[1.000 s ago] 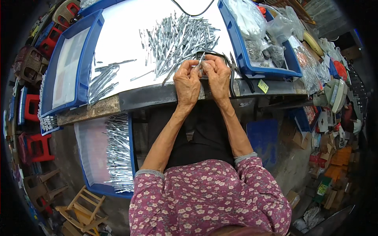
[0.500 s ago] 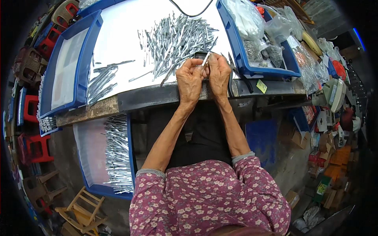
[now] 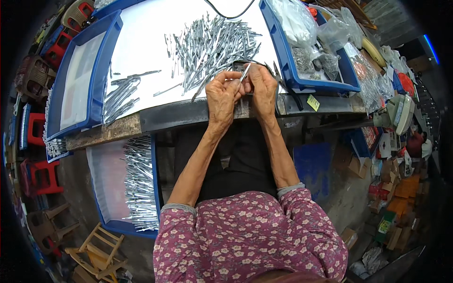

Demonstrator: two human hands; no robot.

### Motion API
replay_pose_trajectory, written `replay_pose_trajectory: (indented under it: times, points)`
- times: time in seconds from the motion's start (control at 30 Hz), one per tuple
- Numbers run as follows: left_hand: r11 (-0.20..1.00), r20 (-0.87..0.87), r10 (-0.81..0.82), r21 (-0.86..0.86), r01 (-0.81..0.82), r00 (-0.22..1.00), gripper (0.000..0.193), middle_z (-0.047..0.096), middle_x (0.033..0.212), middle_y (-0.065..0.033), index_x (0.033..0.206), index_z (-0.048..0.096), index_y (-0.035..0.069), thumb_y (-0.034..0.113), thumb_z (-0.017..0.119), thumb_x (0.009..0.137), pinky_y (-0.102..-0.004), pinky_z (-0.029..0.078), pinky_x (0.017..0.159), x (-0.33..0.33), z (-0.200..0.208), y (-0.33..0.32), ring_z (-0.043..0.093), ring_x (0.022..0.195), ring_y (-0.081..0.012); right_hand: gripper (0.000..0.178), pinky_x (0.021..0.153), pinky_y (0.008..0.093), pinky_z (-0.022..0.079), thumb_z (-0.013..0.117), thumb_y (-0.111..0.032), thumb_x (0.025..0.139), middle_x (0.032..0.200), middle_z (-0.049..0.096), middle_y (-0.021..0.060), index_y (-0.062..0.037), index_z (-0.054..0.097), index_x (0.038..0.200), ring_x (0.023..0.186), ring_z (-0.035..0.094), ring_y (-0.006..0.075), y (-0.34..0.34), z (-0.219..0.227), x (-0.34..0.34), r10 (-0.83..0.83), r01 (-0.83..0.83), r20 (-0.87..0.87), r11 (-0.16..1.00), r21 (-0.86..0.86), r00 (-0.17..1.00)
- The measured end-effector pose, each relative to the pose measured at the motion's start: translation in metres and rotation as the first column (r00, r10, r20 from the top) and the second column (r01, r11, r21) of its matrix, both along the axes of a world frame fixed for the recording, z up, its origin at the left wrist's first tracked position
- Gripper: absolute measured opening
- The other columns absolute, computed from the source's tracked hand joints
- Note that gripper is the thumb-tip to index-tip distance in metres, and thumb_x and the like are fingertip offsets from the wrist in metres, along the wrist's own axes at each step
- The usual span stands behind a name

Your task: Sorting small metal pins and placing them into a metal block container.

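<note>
Both my hands meet at the table's near edge, fingers pinched around one slim silvery metal piece [image 3: 245, 72]. My left hand [image 3: 223, 94] has its thumb and fingers closed on the lower end. My right hand [image 3: 262, 89] is closed at its other side, its fingertips partly hiding the piece. Just beyond the hands lies a large heap of similar slim metal pieces [image 3: 212, 47] on the white table top [image 3: 146, 42]. A smaller group of them [image 3: 123, 96] lies to the left. Pliers with dark handles [image 3: 287, 87] rest right of my right hand.
An upright-edged blue tray [image 3: 101, 70] stands at the left, and another blue tray [image 3: 321, 86] with bags and small parts at the right. Below the table, a blue bin [image 3: 106, 188] holds many metal pieces [image 3: 141, 188]. A dark cable [image 3: 226, 16] crosses the far edge.
My hands have shifted very slightly left, still together on the metal piece, which has tilted a little. The heap and trays look the same.
</note>
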State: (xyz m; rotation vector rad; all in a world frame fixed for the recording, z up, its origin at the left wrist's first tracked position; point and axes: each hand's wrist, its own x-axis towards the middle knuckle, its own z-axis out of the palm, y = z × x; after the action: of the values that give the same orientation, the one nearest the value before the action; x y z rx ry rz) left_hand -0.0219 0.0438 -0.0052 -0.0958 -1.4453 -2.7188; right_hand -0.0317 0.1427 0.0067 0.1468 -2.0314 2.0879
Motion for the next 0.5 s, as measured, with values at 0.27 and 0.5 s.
replay_pose_trajectory:
  times: [0.27,0.5]
  points:
    - [1.0,0.034,0.003,0.009,-0.003,0.999,0.012,0.051,0.059,-0.0031,0.092,0.053,-0.006,-0.001,0.051,0.081,-0.0158,0.024,0.041,0.001,0.002,0.0,0.036,0.045,-0.0025,0.025,0.049,0.0179,0.034,0.05,-0.019,0.09,0.067,0.048,-0.0008,0.0039,0.052,0.098,0.055,0.041,0.0036,-0.008,-0.005,0.0,0.0,0.001,0.008,0.992,-0.127,1.0]
    - [0.994,0.009,0.095,-0.046,-0.095,0.995,0.01,0.051,0.059,-0.0018,0.089,0.053,-0.006,-0.001,0.05,0.082,-0.0154,0.026,0.041,0.003,0.001,-0.001,0.037,0.046,-0.0022,0.025,0.052,0.0189,0.037,0.055,-0.009,0.085,0.069,0.049,0.0006,0.0051,0.048,0.104,0.06,0.044,0.0052,-0.014,-0.003,0.004,-0.116,0.125,-0.126,0.99,0.069,0.985]
